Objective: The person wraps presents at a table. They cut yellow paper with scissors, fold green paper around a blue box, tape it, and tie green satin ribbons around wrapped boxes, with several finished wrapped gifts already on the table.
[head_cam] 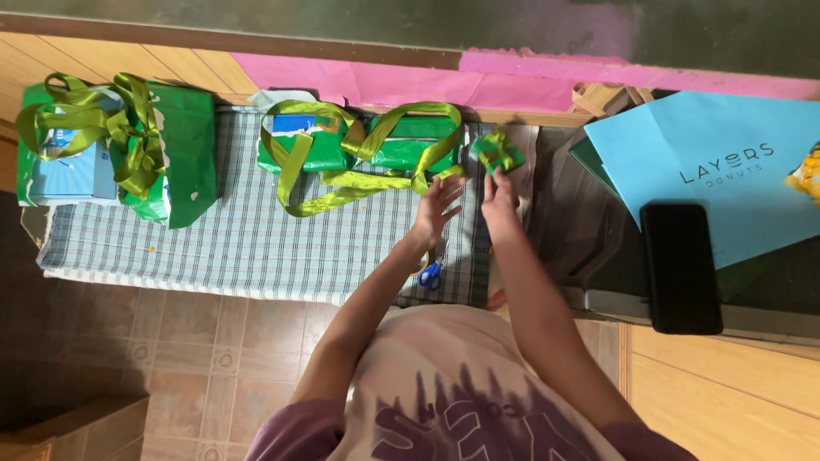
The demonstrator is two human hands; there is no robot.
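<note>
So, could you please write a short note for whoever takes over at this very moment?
Right hand holds a small green ribbon-tied parcel up at the mat's right end. Left hand is open, empty, beside it, over the checked mat. Scissors lie under the left wrist. Done: two larger green ribboned packages, one at left, one at centre. Left: setting the small parcel down.

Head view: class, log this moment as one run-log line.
left hand: open, by ribbon | right hand: holds small green parcel | scissors: on checked cloth
</note>
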